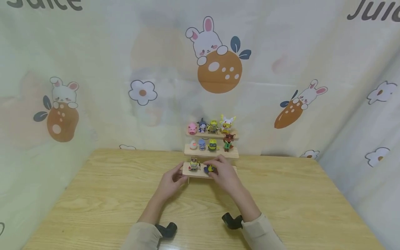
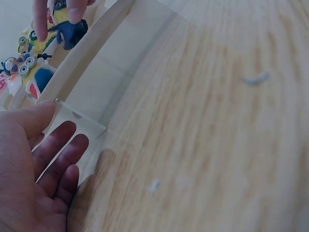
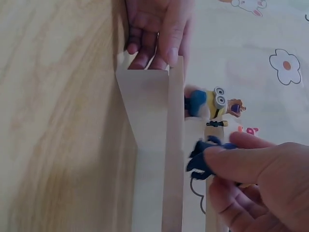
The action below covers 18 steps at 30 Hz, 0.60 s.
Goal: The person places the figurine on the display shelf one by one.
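A three-tier wooden display stand (image 1: pixel 198 174) stands at the back of the table. My right hand (image 1: pixel 225 173) pinches a small yellow-and-dark-blue minion figurine (image 3: pixel 199 158) between thumb and fingers, just over the bottom tier. Its base is close to the board; whether it touches cannot be told. With thumb in front and a finger behind, my left hand (image 1: pixel 170 181) holds the left end of that tier. The left hand's other fingers (image 2: pixel 62 166) curl loosely below the board. A minion figurine with a brown crown (image 1: pixel 193 164) stands on the left part of this tier.
Several figurines stand on the upper tiers, among them a pink pig (image 1: pixel 192 128), a white horned figure (image 1: pixel 227 123) and a fox in green (image 1: pixel 228 143). A printed curtain (image 1: pixel 172 114) hangs right behind the stand. Black curved pieces (image 1: pixel 232 221) are at both wrists.
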Motion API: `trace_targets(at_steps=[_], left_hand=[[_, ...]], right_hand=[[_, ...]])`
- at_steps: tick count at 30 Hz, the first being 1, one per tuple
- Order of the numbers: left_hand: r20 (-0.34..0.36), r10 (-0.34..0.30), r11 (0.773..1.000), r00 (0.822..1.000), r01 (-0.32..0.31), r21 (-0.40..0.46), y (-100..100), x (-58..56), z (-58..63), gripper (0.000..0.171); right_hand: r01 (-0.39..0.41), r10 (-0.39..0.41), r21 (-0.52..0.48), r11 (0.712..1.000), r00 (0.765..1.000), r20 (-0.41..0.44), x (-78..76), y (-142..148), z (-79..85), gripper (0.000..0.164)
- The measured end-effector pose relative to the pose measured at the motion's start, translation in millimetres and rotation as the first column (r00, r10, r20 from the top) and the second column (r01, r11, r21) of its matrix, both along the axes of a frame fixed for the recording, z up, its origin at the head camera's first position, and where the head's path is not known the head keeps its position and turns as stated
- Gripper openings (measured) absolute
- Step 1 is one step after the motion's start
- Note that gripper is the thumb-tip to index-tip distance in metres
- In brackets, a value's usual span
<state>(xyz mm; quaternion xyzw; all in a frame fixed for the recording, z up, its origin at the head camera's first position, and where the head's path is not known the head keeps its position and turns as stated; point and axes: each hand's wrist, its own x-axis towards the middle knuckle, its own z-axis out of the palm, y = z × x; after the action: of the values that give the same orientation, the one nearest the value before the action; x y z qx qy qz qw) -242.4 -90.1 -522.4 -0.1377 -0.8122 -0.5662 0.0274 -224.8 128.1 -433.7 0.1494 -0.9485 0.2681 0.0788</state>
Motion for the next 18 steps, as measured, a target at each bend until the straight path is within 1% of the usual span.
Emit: trace_targets(at_steps=[4,8,13,15,18], left_hand=[[0.004,-0.006,1.000,1.000,0.006,0.012,0.6,-0.6,-0.4,0.063],[0.013,-0.002,1.000,1.000,0.001,0.001,1.6,-0.1,1.3,0.064],[0.016,0.001,1.000,1.000,-0.001,0.001,1.3,0.8,3.4,0.064],[0.017,0.000,1.000,1.000,0.000,0.002,1.1,0.5,2.7,0.064],[0.019,0.001,1.000,1.000,-0.001,-0.005,1.0,-0.1,1.0,0.064]], right_hand=[[-0.028,0.029,0.039,0.999,0.999,-0.015,-3.2,-1.7,1.2,0.032],[-0.034,0.035,0.034,0.999,0.999,-0.026,-5.5,-2.6,2.1,0.030],[0.015,-0.015,0.007,1.000,1.000,-0.007,-6.1,-4.1,3.7,0.036],[0.034,-0.034,-0.011,0.999,0.999,-0.010,-5.7,-4.5,3.5,0.037],[0.048,-0.049,-0.037,0.998,0.998,-0.031,-5.6,-4.8,2.2,0.035]])
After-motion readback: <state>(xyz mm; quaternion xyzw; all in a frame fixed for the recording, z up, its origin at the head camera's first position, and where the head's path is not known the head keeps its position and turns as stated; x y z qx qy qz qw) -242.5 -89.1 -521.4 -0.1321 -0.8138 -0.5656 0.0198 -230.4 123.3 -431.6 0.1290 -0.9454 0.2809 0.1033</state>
